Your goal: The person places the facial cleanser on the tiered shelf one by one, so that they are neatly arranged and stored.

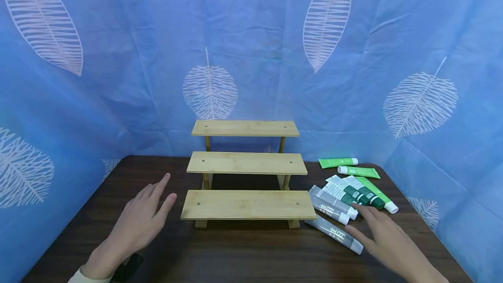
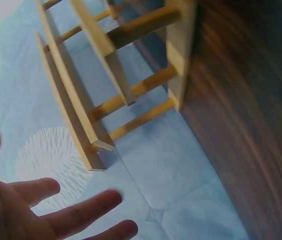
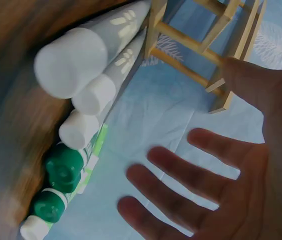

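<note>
A three-tier wooden stand [image 1: 247, 204] stands mid-table, its shelves bare. To its right lie several tubes: grey ones with white caps, such as the nearest grey tube [image 1: 334, 232], white-and-green ones with dark green caps [image 3: 49, 206], and bright green ones like the back green tube [image 1: 338, 163]. My right hand [image 1: 387, 239] hovers by the grey and green-capped tubes with fingers spread, holding nothing. In the right wrist view its palm and fingers are bare. Left of the stand, my left hand [image 1: 139, 219] is held with fingers extended and nothing in it; the left wrist view shows the stand beyond its fingers [image 2: 83, 212].
The dark wooden table [image 1: 220, 257] has its left edge near my left forearm. A blue cloth [image 1: 251, 56] with white leaf prints hangs behind and along both sides. Beneath my left wrist sits a black object [image 1: 129, 267], partly hidden.
</note>
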A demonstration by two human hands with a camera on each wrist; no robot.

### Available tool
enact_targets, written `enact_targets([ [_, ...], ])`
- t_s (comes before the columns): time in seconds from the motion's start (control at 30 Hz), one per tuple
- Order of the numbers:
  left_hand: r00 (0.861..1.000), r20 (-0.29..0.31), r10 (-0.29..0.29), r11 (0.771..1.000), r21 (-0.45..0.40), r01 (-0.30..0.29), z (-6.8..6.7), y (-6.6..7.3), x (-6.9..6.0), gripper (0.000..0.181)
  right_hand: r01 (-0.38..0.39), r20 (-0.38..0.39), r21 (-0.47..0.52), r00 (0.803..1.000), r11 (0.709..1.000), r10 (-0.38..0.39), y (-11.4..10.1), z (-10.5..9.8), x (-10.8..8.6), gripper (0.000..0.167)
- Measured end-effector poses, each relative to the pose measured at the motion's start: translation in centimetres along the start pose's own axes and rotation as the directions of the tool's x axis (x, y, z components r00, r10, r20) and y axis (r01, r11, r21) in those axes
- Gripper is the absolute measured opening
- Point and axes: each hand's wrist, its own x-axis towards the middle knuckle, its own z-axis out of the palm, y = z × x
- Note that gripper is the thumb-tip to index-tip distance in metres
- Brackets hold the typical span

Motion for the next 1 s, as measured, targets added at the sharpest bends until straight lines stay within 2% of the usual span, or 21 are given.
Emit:
enact_targets([
  [0.13,1.0,0.018,0.003,0.992,-0.128,-0.001,-0.1,0.0,1.2,0.078,-0.011,0.081,0.043,0.997,0.999,0.008,-0.3,-0.3,1.1,0.064],
  [0.3,0.992,0.125,-0.022,0.947,-0.316,0.061,1.0,-0.9,2.2,0.076,-0.037,0.185,0.135,0.983,0.99,0.012,-0.2,0.2,1.9,0.048],
  [0.37,0.986,0.164,-0.04,0.915,-0.389,0.102,1.6,-1.4,2.5,0.072,-0.042,0.223,0.172,0.975,0.984,0.003,-0.1,0.5,2.1,0.047],
  [0.43,0.979,0.198,-0.048,0.867,-0.478,0.14,2.1,-2.0,2.7,0.069,-0.036,0.252,0.207,0.968,0.978,-0.018,0.0,0.8,2.3,0.047],
  [0.53,0.971,0.237,-0.021,0.789,-0.593,0.162,2.6,-2.6,2.9,0.069,-0.007,0.28,0.24,0.958,0.971,-0.062,0.2,1.0,2.5,0.044],
  [0.6,0.969,0.247,0.006,0.761,-0.63,0.155,2.9,-2.7,3.0,0.07,0.022,0.282,0.265,0.954,0.964,-0.099,0.4,1.1,2.4,0.041],
  [0.67,0.968,0.249,0.035,0.754,-0.642,0.138,3.0,-2.7,3.0,0.07,0.053,0.28,0.283,0.95,0.958,-0.135,0.6,1.1,2.4,0.039],
  [0.77,0.968,0.247,0.047,0.751,-0.648,0.129,3.2,-2.5,3.0,0.067,0.066,0.293,0.31,0.942,0.948,-0.162,0.8,1.2,2.4,0.037],
  [1.0,0.963,0.257,0.083,0.729,-0.675,0.117,3.6,-2.5,3.0,0.062,0.029,0.349,0.326,0.925,0.945,-0.149,1.2,2.0,2.9,0.04],
])
